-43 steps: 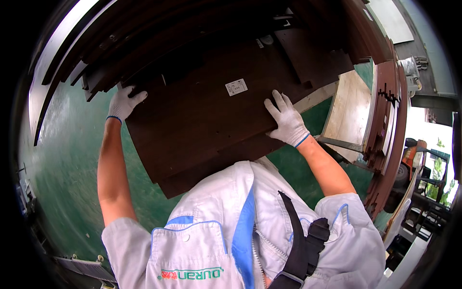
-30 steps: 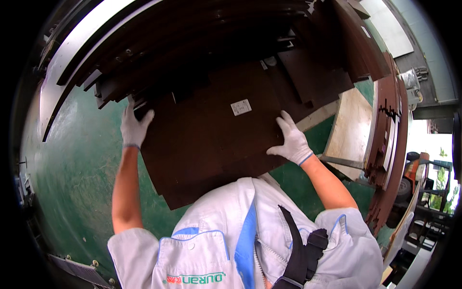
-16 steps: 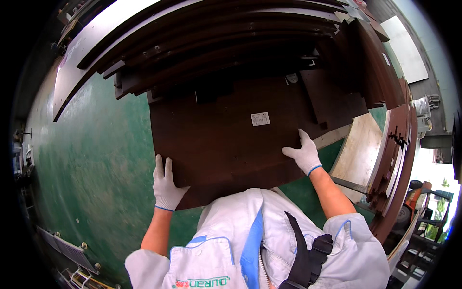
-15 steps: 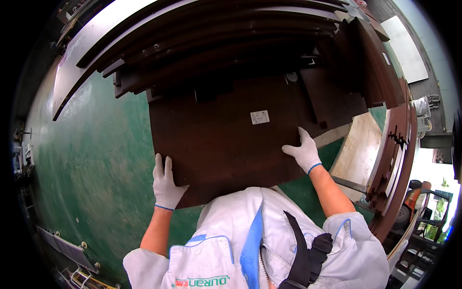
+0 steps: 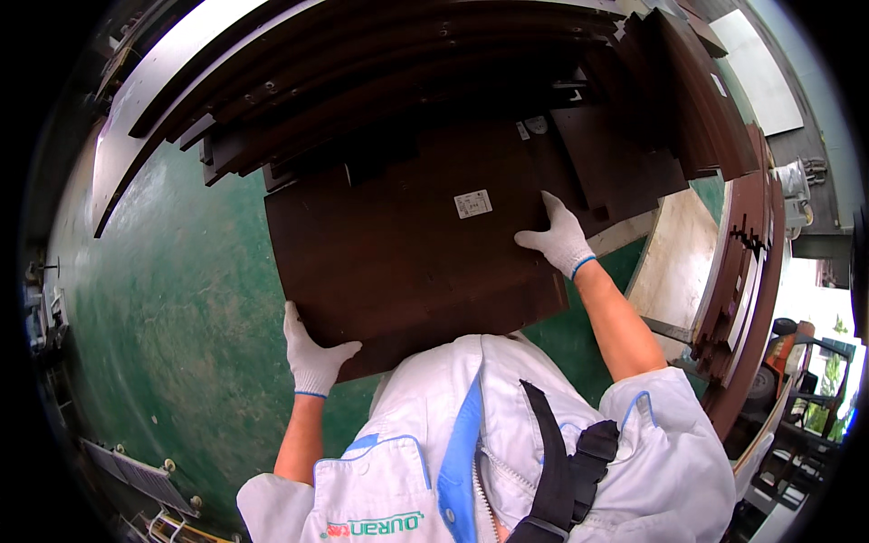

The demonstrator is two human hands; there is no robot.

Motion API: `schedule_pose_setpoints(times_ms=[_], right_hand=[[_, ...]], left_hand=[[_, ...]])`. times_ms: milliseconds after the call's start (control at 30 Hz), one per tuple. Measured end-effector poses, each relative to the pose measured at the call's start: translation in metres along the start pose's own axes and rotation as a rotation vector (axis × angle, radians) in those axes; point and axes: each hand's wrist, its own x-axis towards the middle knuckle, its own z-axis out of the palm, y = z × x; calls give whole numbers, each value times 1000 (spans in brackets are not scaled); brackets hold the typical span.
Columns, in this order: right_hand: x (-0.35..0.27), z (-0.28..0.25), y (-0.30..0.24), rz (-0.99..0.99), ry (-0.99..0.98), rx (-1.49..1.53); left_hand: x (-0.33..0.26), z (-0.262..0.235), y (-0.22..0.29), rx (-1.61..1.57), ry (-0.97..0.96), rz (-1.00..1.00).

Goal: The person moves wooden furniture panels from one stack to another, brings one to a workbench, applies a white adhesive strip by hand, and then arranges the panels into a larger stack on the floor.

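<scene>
Both gloved hands hold a dark brown panel (image 5: 412, 244) over the green floor (image 5: 172, 299). The left hand (image 5: 312, 355) grips its near left corner; the right hand (image 5: 557, 237) seems clamped on its right edge. More panels (image 5: 389, 81) are stacked beyond.

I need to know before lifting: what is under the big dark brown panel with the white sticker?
Another dark panel juts out below the top panel's near edge, on the green floor. What lies beneath its middle is covered.
</scene>
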Motion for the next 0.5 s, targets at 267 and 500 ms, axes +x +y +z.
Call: schedule_pose_setpoints(times_ms=[267,500], right_hand=[[-10,-12,35,-66,-37,-4],[-27,0,66,456,-155,388]], left_hand=[[0,-3,-4,25,-62,37],[104,-3,-55,-798,-232,-209]])
